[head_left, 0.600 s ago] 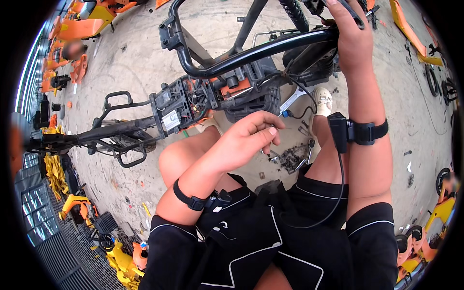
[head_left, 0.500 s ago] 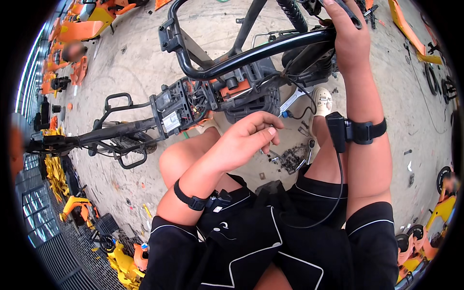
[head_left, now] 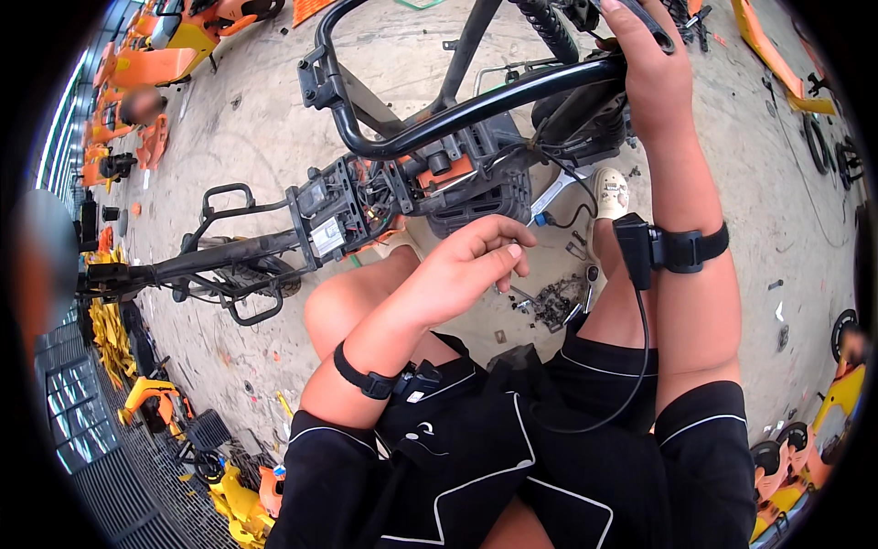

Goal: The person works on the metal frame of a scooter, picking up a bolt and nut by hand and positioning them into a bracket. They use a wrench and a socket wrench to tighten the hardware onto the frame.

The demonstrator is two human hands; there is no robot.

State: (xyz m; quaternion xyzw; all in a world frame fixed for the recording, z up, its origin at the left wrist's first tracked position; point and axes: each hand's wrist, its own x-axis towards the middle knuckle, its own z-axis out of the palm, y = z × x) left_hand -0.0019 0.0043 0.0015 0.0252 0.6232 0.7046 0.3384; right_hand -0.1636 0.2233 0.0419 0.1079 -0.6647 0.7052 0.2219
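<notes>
A stripped two-wheeler stands in front of me, with a thick black tubular frame (head_left: 494, 102) looping across its top. My right hand (head_left: 657, 87) is closed around the frame's far right end; its fingers are partly hidden behind the tube. Below the frame, my left hand (head_left: 477, 261) hovers above my lap with curled fingers and the thumb against them. Whether something small is pinched there cannot be made out. An open-topped electronics bay (head_left: 352, 206) with wires lies beyond it. A wrench (head_left: 556, 190) rests near my shoe, beside a cable with a blue plug (head_left: 543, 220).
Small dark hardware (head_left: 554, 302) lies piled on the concrete between my feet, next to a ratchet (head_left: 588, 284). Orange body panels (head_left: 151, 64) fill the far left, yellow ones (head_left: 238, 508) the near left. A blurred person (head_left: 46, 265) is at the left edge.
The blurred person at the left edge shows more fully in view. The two-wheeler and my right hand appear shifted very slightly; my left hand keeps its pose.
</notes>
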